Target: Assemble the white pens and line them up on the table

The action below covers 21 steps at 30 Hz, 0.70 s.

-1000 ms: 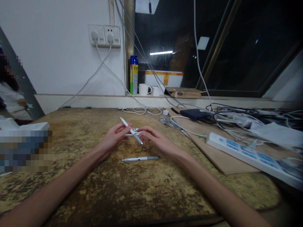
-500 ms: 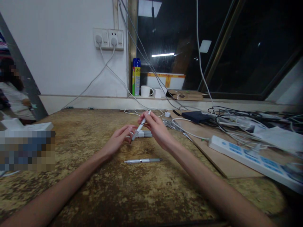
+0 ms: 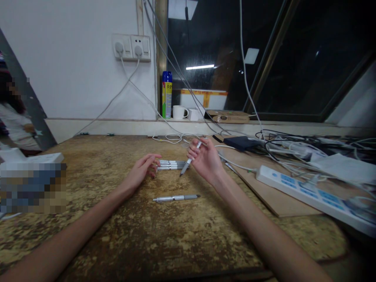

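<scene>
My right hand [image 3: 206,158] is closed on a white pen with a grey grip [image 3: 186,166], held between thumb and fingers. Its dark tip slants down to the left. Beneath and beyond it, several similar pens [image 3: 170,165] lie side by side as a group on the worn wooden table. At the left ends of that group rests my left hand [image 3: 143,169], fingers loosely bent and apart, holding nothing; whether it touches the pens I cannot tell. One separate pen [image 3: 176,198] lies nearer to me, tip to the right.
To the right, a white power strip [image 3: 311,196] sits on a brown board [image 3: 264,192] among tangled cables. A dark flat box [image 3: 242,143] is behind. A spray can [image 3: 167,95] and white mug [image 3: 179,112] stand on the sill. At far left is a person [image 3: 13,117].
My right hand has moved right and turned over with the pen, whose dark tip now shows at the lower end. My left hand has come away from that pen, shifting left.
</scene>
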{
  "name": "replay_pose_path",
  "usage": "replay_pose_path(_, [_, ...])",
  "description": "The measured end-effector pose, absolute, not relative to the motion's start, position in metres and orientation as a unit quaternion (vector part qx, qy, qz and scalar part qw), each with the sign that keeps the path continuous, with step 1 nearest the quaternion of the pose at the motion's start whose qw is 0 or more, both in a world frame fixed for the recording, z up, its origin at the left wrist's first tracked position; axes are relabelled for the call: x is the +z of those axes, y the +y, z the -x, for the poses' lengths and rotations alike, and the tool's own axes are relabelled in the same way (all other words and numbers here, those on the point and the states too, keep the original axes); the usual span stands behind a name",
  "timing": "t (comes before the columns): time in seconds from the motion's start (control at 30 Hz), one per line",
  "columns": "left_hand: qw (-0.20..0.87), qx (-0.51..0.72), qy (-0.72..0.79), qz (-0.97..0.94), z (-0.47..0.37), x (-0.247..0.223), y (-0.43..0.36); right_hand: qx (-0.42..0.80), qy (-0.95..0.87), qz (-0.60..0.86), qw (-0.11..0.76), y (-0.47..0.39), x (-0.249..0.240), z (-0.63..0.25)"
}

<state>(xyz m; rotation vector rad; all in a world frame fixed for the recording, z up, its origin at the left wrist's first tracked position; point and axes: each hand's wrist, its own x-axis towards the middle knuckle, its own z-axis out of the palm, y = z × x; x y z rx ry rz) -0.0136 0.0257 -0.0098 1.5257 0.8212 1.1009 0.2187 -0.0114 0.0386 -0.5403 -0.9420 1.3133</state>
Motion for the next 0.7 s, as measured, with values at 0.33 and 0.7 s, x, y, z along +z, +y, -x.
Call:
replay_pose_path(0.33, [0.511,0.444,0.33,-0.658,0.0152,-0.0133,0.028,0.603,-0.365,0.198,0.681,-0.0146,0.0419,-0.2241])
replay_pose_path(0.7, [0.51,0.43,0.321,-0.673,0.0142,-0.0166,0.0302,0.633,-0.328,0.145,0.687,-0.0163,0.0426,-0.2228])
